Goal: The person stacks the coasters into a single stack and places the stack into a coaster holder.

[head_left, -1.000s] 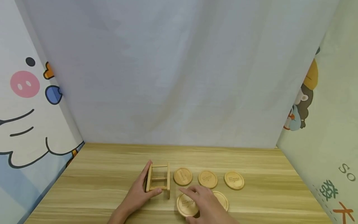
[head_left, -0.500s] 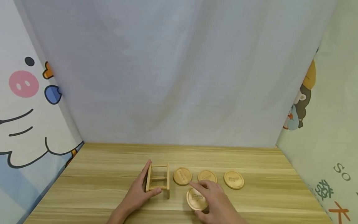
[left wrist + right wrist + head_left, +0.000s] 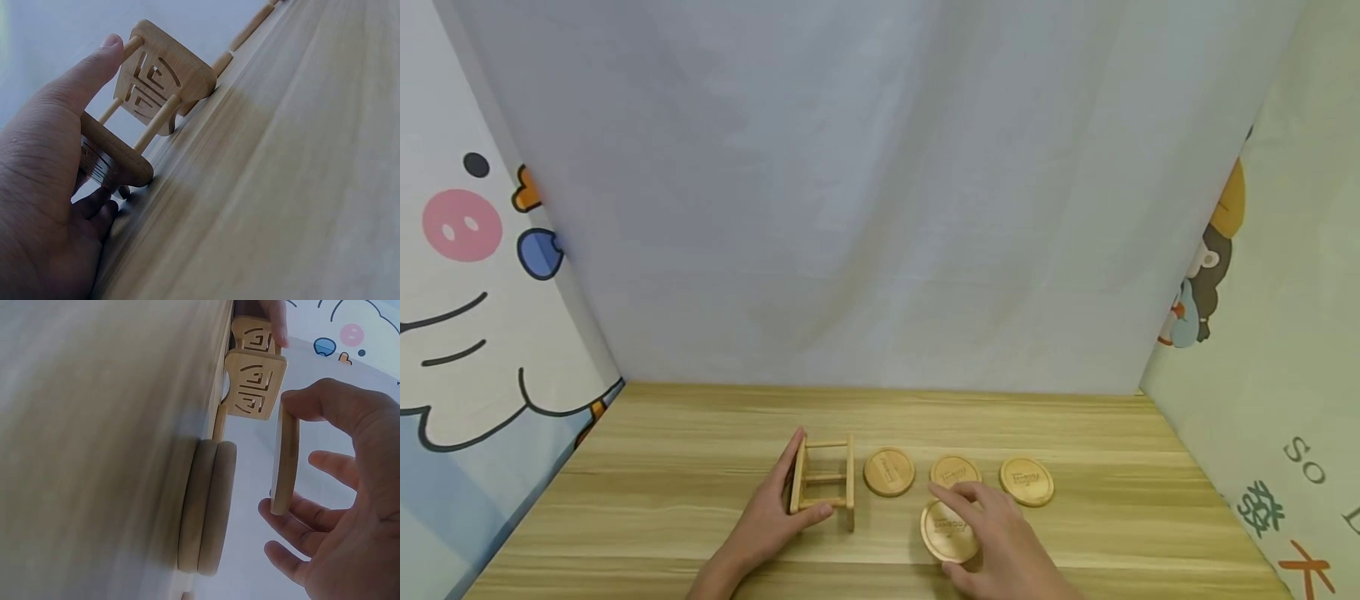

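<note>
My left hand [image 3: 763,521] grips the near-left side of a small wooden coaster holder [image 3: 852,492], its thumb along the front and its fingers behind the left panel. In the left wrist view, the holder's panel [image 3: 190,72] has cut-out slots, and round rods join the two panels. My right hand [image 3: 1003,542] pinches a round bamboo coaster [image 3: 946,540] by its edges, raised above the table. Under it, in the right wrist view, two stacked coasters [image 3: 219,512] lie on the tabletop; in the head view they are hidden.
Behind my right hand lie three more coasters in a row: a left one [image 3: 889,472], a middle one [image 3: 955,467] partly covered by my fingers, and a right one [image 3: 1027,481]. The wood-grain table [image 3: 700,442] ends at a pale cloth backdrop [image 3: 880,208], with printed side panels.
My right hand has carried its coaster to the right, over the spot where another coaster showed a second ago. The left hand and the holder have stayed in place.
</note>
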A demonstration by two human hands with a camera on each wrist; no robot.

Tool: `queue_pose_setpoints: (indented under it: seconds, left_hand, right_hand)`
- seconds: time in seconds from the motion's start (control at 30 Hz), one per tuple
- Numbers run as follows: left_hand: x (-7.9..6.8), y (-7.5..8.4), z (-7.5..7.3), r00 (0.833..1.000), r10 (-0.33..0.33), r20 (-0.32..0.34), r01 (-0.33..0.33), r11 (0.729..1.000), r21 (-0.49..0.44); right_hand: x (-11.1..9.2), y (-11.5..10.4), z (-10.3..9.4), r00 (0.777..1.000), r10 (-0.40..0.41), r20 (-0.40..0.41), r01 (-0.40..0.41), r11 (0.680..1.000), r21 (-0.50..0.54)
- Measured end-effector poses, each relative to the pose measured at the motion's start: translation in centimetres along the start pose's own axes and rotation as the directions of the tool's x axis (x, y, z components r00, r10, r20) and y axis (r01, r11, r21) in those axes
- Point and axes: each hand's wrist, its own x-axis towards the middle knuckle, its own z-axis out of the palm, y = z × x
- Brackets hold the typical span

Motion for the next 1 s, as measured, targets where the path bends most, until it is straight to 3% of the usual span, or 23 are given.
queue_pose_setpoints:
  seconds: [0.4, 1.0]
  left_hand:
    - [0.0, 0.1, 0.0, 1.0, 0.002, 0.001, -0.002, 1.0, -0.004]
    - [0.1, 0.0, 0.0, 1.0, 0.001, 0.004, -0.001, 1.0, -0.004]
  right_hand:
    - [-1.1, 1.4, -0.4, 0.999, -0.008, -0.042, 0.006, 0.999, -0.041]
    - [-2.2, 2.8, -1.5, 0.995, 0.066, 0.072, -0.067, 0.998, 0.005]
